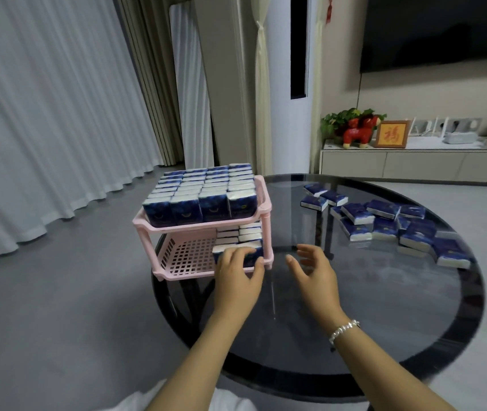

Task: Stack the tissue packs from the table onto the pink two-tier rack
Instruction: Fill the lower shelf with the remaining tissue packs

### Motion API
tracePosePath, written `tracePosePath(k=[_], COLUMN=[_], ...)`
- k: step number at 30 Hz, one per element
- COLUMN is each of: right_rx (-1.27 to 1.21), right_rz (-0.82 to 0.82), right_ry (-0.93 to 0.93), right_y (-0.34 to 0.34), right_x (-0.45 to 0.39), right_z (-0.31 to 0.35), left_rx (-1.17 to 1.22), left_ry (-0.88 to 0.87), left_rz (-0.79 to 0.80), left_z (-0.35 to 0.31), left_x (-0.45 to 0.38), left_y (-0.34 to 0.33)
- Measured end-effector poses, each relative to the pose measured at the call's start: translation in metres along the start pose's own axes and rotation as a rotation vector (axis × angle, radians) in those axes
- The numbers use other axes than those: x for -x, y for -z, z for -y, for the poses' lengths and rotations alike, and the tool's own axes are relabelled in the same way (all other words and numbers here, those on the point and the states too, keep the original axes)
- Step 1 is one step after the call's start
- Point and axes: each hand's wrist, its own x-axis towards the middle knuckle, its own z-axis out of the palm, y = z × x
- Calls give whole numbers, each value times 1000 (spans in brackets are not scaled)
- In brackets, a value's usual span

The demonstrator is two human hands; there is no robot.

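Your left hand (pixel 238 269) clamps fingers on a dark-blue plastic tissue pack (pixel 236 253), seating it upright in the pink plastic rack (pixel 261 207)'s lower tier; right hand (pixel 313 269) hovers beside, fingers apart, empty.

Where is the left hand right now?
In the head view, the left hand is at the front right corner of the pink rack's lower tier, fingers on the front tissue pack there, left of the empty right hand.

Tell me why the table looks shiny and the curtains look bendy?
Head view: the dark glass table mirrors the room light, so pale glare spreads near the loose tissue packs; the wide-angle lens bows the curtains at the left edge; the left hand and right hand look slightly soft.
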Motion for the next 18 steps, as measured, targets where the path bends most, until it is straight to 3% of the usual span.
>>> tracePosePath(k=[10, 18], right_rx=[155, 756], right_rz=[-130, -298], right_ry=[-25, 26], right_y=[99, 173], right_x=[-11, -75], right_z=[-30, -63], left_rx=[34, 57], left_ry=[50, 90], left_rz=[316, 455], left_z=[-57, -86], left_x=[10, -32], left_y=[-86, -169])
